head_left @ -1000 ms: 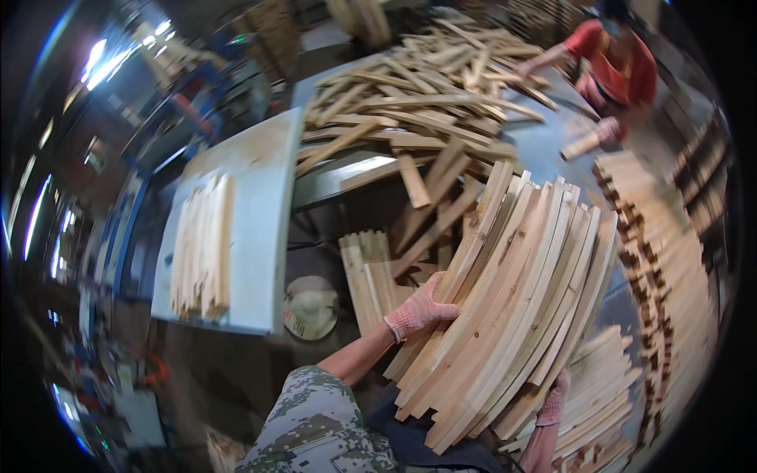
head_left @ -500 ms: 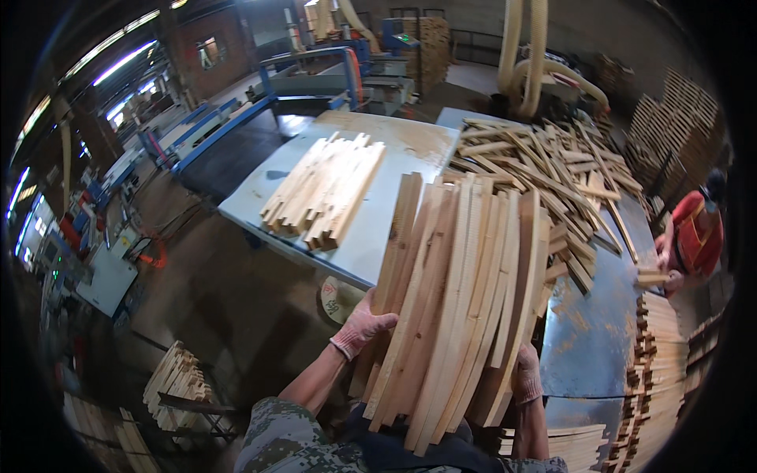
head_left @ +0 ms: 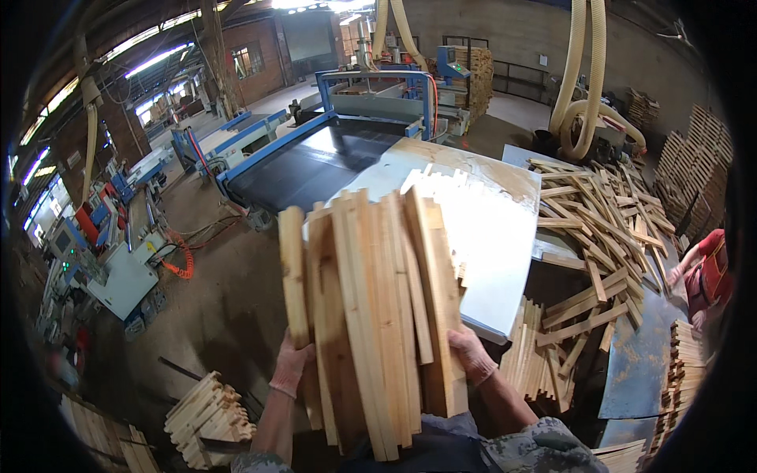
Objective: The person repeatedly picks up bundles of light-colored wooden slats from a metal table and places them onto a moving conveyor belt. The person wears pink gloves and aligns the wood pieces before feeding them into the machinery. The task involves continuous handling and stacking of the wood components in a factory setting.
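A bundle of long wooden strips [head_left: 374, 315] is held upright in front of me, squeezed from both sides. My left hand [head_left: 292, 364], in a pinkish work glove, is closed on the bundle's left side. On its right side my gloved right hand [head_left: 471, 356] grips the outer strips. The strips' tops stand at uneven heights, and a few lean apart at the edges. Behind the bundle, a pale tabletop [head_left: 505, 276] bears another group of strips [head_left: 441, 183], bright with glare and partly hidden.
A black conveyor belt [head_left: 315, 169] with a blue frame lies beyond the table. Loose strips [head_left: 607, 229] form a jumbled heap at the right, near a co-worker in red [head_left: 714, 272]. Stacked strips [head_left: 206, 422] sit at lower left. A control cabinet [head_left: 118, 276] stands at left.
My view has swung left, so the table and heap now appear farther right. The bundle has come along in both hands, is more upright, and now covers part of the tabletop.
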`<act>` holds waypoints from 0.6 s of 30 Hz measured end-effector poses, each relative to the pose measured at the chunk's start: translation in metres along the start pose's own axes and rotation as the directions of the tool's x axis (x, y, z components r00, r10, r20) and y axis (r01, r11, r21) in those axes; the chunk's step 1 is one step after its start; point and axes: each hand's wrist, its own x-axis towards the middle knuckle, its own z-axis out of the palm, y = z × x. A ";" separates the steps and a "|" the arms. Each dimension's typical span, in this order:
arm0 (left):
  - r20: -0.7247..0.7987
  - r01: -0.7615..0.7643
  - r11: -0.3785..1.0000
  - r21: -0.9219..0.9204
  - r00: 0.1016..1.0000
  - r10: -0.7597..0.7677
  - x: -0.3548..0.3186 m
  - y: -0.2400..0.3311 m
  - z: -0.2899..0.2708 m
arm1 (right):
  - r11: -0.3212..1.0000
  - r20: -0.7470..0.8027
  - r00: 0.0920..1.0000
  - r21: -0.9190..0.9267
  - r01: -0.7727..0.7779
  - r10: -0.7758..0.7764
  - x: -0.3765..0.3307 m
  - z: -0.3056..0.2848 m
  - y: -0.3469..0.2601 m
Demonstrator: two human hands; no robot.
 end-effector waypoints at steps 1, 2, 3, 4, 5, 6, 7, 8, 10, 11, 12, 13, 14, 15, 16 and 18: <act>-0.051 -0.078 0.996 0.054 0.995 0.080 0.012 -0.013 -0.032 | 0.998 0.011 0.999 -0.050 -0.045 0.046 0.025 0.018 0.012; -0.080 0.000 1.000 -0.027 0.997 -0.002 0.019 0.002 -0.043 | 0.997 0.030 0.998 -0.057 -0.058 0.059 0.045 0.034 0.019; -0.114 0.013 0.998 -0.058 0.993 -0.020 0.024 0.013 -0.057 | 0.995 0.067 0.995 -0.064 -0.075 0.079 0.066 0.051 0.027; -0.153 0.026 0.996 -0.091 0.987 -0.040 0.029 0.016 -0.075 | 0.994 0.115 0.988 -0.047 -0.096 0.101 0.085 0.071 0.033; -0.191 0.039 0.992 -0.121 0.980 -0.062 0.038 0.016 -0.096 | 0.991 0.132 0.984 -0.074 -0.114 0.123 0.112 0.080 0.046; -0.263 0.063 0.997 0.046 0.964 -0.049 0.050 0.011 -0.123 | 0.986 0.157 0.976 -0.090 -0.138 0.151 0.131 0.100 0.050; -0.329 0.124 0.992 0.038 0.938 -0.105 0.058 0.005 -0.144 | 0.981 0.179 0.968 -0.107 -0.161 0.178 0.150 0.121 0.054; -0.368 0.182 0.983 0.025 0.916 -0.161 0.072 0.019 -0.147 | 0.987 0.196 0.969 -0.080 -0.139 0.152 0.178 0.126 0.068; -0.418 0.188 0.982 0.002 0.892 -0.170 0.094 0.012 -0.177 | 0.977 0.216 0.956 -0.125 -0.173 0.197 0.227 0.136 0.091; -0.415 0.140 0.989 0.041 0.903 -0.110 0.110 0.003 -0.202 | 0.971 0.232 0.947 -0.146 -0.190 0.220 0.255 0.149 0.102; -0.402 0.084 0.993 0.077 0.914 -0.046 0.129 -0.005 -0.222 | 0.976 0.267 0.941 -0.112 -0.185 0.209 0.279 0.163 0.105; -0.387 0.027 0.993 0.113 0.922 0.019 0.150 -0.012 -0.241 | 0.980 0.276 0.942 -0.115 -0.163 0.190 0.302 0.176 0.110; -0.372 0.001 0.988 0.154 0.927 0.057 0.168 -0.013 -0.259 | 0.981 0.288 0.940 -0.119 -0.153 0.181 0.326 0.190 0.112; -0.354 -0.025 0.980 0.196 0.930 0.095 0.188 -0.014 -0.277 | 0.982 0.300 0.938 -0.122 -0.142 0.172 0.350 0.204 0.114; -0.334 -0.052 0.970 0.239 0.933 0.132 0.207 -0.015 -0.295 | 0.979 0.298 0.935 -0.111 -0.169 0.195 0.374 0.218 0.115; -0.387 0.081 0.989 0.120 0.922 -0.028 0.258 0.032 -0.288 | 0.974 0.253 0.942 -0.088 -0.207 0.223 0.419 0.243 0.108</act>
